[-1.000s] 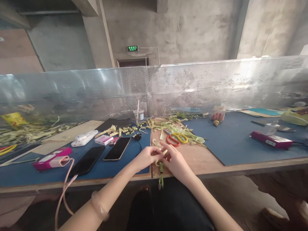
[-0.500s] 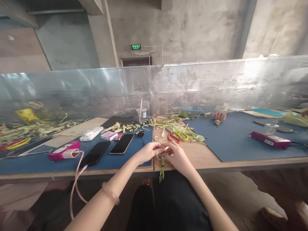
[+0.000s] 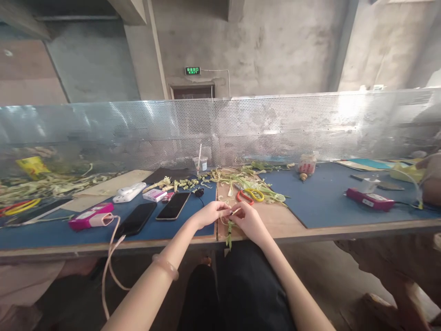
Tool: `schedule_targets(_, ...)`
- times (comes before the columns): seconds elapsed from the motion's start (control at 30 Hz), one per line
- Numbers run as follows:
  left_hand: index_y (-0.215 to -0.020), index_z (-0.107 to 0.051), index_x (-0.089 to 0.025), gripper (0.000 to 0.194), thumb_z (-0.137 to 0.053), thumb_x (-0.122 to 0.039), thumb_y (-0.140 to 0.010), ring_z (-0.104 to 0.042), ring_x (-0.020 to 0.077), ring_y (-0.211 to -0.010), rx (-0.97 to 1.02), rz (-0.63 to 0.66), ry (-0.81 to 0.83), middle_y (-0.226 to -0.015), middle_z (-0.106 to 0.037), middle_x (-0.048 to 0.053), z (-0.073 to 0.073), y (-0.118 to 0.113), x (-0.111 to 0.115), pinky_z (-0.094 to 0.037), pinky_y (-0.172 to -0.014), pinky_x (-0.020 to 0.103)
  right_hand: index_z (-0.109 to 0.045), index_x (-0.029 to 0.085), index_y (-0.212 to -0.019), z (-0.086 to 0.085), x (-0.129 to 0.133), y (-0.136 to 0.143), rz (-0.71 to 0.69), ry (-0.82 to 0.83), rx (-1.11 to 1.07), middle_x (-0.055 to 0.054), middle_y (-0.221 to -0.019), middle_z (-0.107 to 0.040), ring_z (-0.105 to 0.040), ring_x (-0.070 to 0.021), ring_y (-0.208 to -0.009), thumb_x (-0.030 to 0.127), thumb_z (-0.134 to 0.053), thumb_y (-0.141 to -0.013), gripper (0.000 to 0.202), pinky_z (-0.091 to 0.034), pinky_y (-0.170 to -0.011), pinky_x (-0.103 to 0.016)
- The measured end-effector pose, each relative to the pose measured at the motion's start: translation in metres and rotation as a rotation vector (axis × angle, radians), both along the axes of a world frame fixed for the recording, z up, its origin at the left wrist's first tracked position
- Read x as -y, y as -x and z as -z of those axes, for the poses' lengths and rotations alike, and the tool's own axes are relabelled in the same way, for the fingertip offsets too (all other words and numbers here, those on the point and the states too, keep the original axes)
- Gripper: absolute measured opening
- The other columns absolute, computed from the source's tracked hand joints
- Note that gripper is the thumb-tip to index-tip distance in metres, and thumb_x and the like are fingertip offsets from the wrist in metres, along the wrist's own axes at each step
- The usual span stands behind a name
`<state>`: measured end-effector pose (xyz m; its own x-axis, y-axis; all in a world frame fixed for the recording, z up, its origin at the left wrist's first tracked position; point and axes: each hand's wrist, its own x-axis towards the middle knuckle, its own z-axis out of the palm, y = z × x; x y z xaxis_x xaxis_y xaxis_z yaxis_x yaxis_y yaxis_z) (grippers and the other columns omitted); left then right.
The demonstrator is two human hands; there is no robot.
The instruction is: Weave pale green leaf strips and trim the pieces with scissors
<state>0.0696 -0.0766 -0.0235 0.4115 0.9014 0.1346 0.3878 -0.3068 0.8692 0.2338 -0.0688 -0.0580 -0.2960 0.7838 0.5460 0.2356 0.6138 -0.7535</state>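
Note:
At the table's front edge, my left hand [image 3: 209,214] and my right hand [image 3: 251,224] meet with fingertips pinched together. Between them is a small piece of pale plant strips, from which a green leafy strip [image 3: 229,235] hangs down in front of the edge. The exact knot or join at the fingertips is too small to make out. Just beyond my fingers lie scissors with red and yellow handles [image 3: 255,195]. Behind the scissors spreads a heap of pale green leaves and husk-like strips [image 3: 241,177].
Left of my hands are two phones [image 3: 173,206], a small box [image 3: 155,195], a white power strip [image 3: 129,192] and a magenta power strip [image 3: 90,215] with a cable. A plastic cup [image 3: 202,163], a jar [image 3: 307,164] and another magenta strip [image 3: 370,199] stand farther off. A perforated metal screen [image 3: 248,128] runs behind.
My hands stay pinched together and have shifted slightly; the hanging green strip sits a little higher. The view has turned a bit right, bringing another person's arm in at the right edge.

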Motion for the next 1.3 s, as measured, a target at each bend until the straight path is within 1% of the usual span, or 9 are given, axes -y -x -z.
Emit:
schedule_targets(0.1,-0.088,-0.061,-0.012,0.037,-0.053,-0.045,-0.073,-0.053,0.0136,-0.065,-0.025,-0.015,-0.012,-0.076,-0.06,0.004,0.0,0.0,0.001,-0.042,-0.063,0.026,-0.053,0.017,-0.077,0.001,-0.002,0.002,0.007,0.018,0.013,0.001,-0.07,-0.058,-0.054,-0.0112,-0.059,0.022,-0.057,-0.068,0.012,-0.043,-0.057,-0.024)
schedule_targets(0.23,-0.086,-0.061,-0.013,0.036,-0.053,-0.045,-0.073,-0.054,0.014,-0.067,0.0,-0.026,-0.029,-0.078,-0.061,0.005,0.004,0.001,0.003,-0.043,-0.064,0.026,-0.05,0.017,-0.075,0.002,-0.003,0.004,0.014,0.035,0.006,0.001,-0.068,-0.057,-0.055,-0.0123,-0.059,0.023,-0.06,-0.066,0.015,-0.044,-0.056,-0.025)
schedule_targets(0.4,-0.083,-0.06,-0.013,0.034,-0.053,-0.045,-0.072,-0.053,0.0132,-0.065,0.027,-0.03,-0.039,-0.075,-0.06,0.004,0.007,0.002,0.002,-0.044,-0.065,0.027,-0.05,0.018,-0.072,0.0,0.0,0.005,0.022,-0.02,0.007,0.001,-0.067,-0.057,-0.053,-0.0116,-0.059,0.024,-0.06,-0.066,0.013,-0.043,-0.056,-0.025)
schedule_targets(0.57,-0.084,-0.059,-0.013,0.035,-0.054,-0.045,-0.072,-0.054,0.0138,-0.068,0.063,-0.046,-0.018,-0.077,-0.06,0.004,0.009,0.003,0.002,-0.044,-0.066,0.027,-0.05,0.018,-0.071,-0.002,0.003,0.004,0.018,-0.059,0.021,0.002,-0.066,-0.054,-0.051,-0.0109,-0.058,0.024,-0.057,-0.069,0.009,-0.04,-0.055,-0.024)
schedule_targets(0.7,-0.084,-0.06,-0.013,0.034,-0.054,-0.044,-0.073,-0.054,0.0138,-0.067,0.075,-0.063,-0.027,-0.076,-0.06,0.004,0.01,0.003,0.001,-0.044,-0.066,0.027,-0.051,0.018,-0.073,-0.002,0.002,0.002,-0.016,-0.082,0.02,0.003,-0.066,-0.054,-0.051,-0.0108,-0.059,0.025,-0.055,-0.071,0.008,-0.04,-0.057,-0.023)
schedule_targets(0.8,-0.083,-0.061,-0.014,0.033,-0.054,-0.044,-0.073,-0.054,0.0139,-0.068,0.081,-0.053,-0.026,-0.076,-0.06,0.003,0.008,0.002,0.001,-0.043,-0.067,0.027,-0.05,0.019,-0.074,-0.001,0.002,0.002,-0.032,-0.096,0.007,0.003,-0.067,-0.053,-0.051,-0.0108,-0.06,0.024,-0.054,-0.071,0.007,-0.039,-0.058,-0.023)
schedule_targets(0.93,-0.084,-0.061,-0.014,0.033,-0.054,-0.043,-0.072,-0.053,0.0138,-0.068,0.071,-0.037,-0.005,-0.077,-0.061,0.003,0.005,0.0,0.003,-0.042,-0.066,0.026,-0.047,0.019,-0.073,-0.002,0.002,0.003,-0.019,-0.073,-0.001,0.003,-0.065,-0.052,-0.049,-0.0109,-0.059,0.025,-0.055,-0.07,0.01,-0.039,-0.055,-0.023)
schedule_targets(1.07,-0.084,-0.06,-0.014,0.033,-0.053,-0.044,-0.073,-0.052,0.013,-0.066,0.053,-0.034,0.0,-0.075,-0.06,0.003,0.006,0.0,0.004,-0.041,-0.063,0.025,-0.047,0.019,-0.077,-0.002,0.001,0.002,-0.054,-0.005,-0.014,0.003,-0.067,-0.054,-0.051,-0.011,-0.058,0.022,-0.055,-0.068,0.012,-0.04,-0.055,-0.023)
schedule_targets(1.3,-0.087,-0.059,-0.014,0.03,-0.051,-0.041,-0.075,-0.052,0.0136,-0.069,-0.018,-0.052,-0.051,-0.079,-0.06,0.003,0.01,0.002,0.004,-0.041,-0.066,0.025,-0.048,0.02,-0.076,0.003,-0.003,0.004,-0.043,-0.025,0.02,0.002,-0.07,-0.056,-0.052,-0.0116,-0.061,0.02,-0.055,-0.068,0.011,-0.041,-0.058,-0.024)
